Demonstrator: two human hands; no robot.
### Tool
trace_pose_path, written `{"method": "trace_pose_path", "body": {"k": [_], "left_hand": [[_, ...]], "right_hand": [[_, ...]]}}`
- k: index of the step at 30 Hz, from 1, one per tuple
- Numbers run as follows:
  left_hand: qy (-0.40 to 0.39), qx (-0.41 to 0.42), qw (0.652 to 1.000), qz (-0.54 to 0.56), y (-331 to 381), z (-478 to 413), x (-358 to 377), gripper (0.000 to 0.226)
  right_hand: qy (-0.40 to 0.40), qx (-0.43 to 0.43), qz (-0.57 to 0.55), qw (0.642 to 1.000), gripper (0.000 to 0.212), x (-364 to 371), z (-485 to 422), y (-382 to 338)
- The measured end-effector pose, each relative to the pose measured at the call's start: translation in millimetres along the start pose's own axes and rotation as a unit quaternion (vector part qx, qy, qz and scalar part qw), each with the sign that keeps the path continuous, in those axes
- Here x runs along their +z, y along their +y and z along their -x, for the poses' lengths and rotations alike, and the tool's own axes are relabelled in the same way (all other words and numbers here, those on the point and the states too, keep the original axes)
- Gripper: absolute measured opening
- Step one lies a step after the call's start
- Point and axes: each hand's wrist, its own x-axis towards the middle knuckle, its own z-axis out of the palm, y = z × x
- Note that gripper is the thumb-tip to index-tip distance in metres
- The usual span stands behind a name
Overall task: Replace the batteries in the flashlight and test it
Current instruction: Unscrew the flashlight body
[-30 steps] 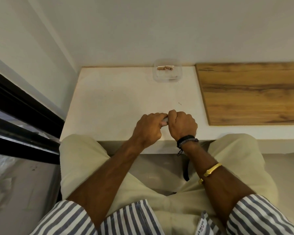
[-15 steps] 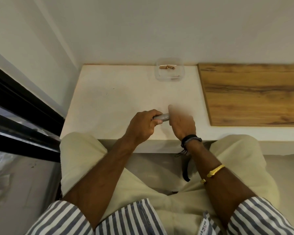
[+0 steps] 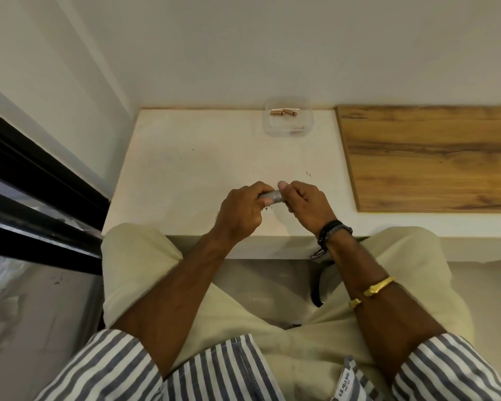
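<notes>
A small silver flashlight [image 3: 274,196] lies level between both hands, just above the near part of the white counter [image 3: 203,169]. My left hand [image 3: 242,211] wraps around its left half. My right hand [image 3: 305,202] grips its right end, thumb on top; that end is hidden by the fingers. Far back on the counter stands a clear plastic tub [image 3: 288,120] with two copper-coloured batteries [image 3: 284,112] inside.
A wooden board [image 3: 434,157] covers the counter's right part. White walls close off the back and left. A black window frame [image 3: 35,192] runs along the left. My knees in beige trousers sit under the counter's front edge.
The hands first hid the flashlight, then my right hand came partly off it and its silver body showed. Now my right hand grips the right end again.
</notes>
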Motion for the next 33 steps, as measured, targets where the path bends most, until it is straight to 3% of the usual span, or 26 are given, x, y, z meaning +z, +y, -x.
{"method": "trace_pose_path", "body": {"k": [5, 9, 13, 17, 19, 22, 25, 27, 33], "left_hand": [[0.017, -0.008, 0.999, 0.039, -4, 0, -1, 0.019], [0.014, -0.003, 1.0, 0.027, -6, 1, -1, 0.019], [-0.003, 0.0, 1.0, 0.025, -6, 2, 2, 0.023], [-0.004, -0.006, 1.0, 0.028, -8, 2, 4, 0.02], [-0.003, -0.008, 1.0, 0.028, -9, 2, 4, 0.02], [-0.004, -0.004, 1.0, 0.026, -8, 2, 5, 0.02], [0.002, 0.004, 1.0, 0.028, -7, 2, 5, 0.02], [-0.002, 0.004, 1.0, 0.027, -8, 2, 5, 0.022], [0.005, 0.002, 0.999, 0.033, -9, 2, 4, 0.019]], "right_hand": [[-0.011, -0.082, -0.048, 0.995, 0.02, -6, -4, 11], [-0.005, -0.017, -0.105, 0.994, 0.029, -7, -1, 4], [0.015, 0.0, -0.041, 0.999, 0.034, -5, 0, 5], [-0.02, -0.046, -0.086, 0.995, 0.012, -11, -2, 11], [-0.032, -0.077, -0.108, 0.991, 0.025, -13, -1, 10], [-0.044, -0.054, -0.137, 0.988, 0.043, -14, -1, 8], [-0.009, 0.021, -0.109, 0.994, 0.027, -10, 0, 6], [0.01, 0.036, -0.065, 0.997, 0.036, -7, 0, 7], [-0.009, -0.072, -0.07, 0.995, 0.016, -11, -3, 14]]}}
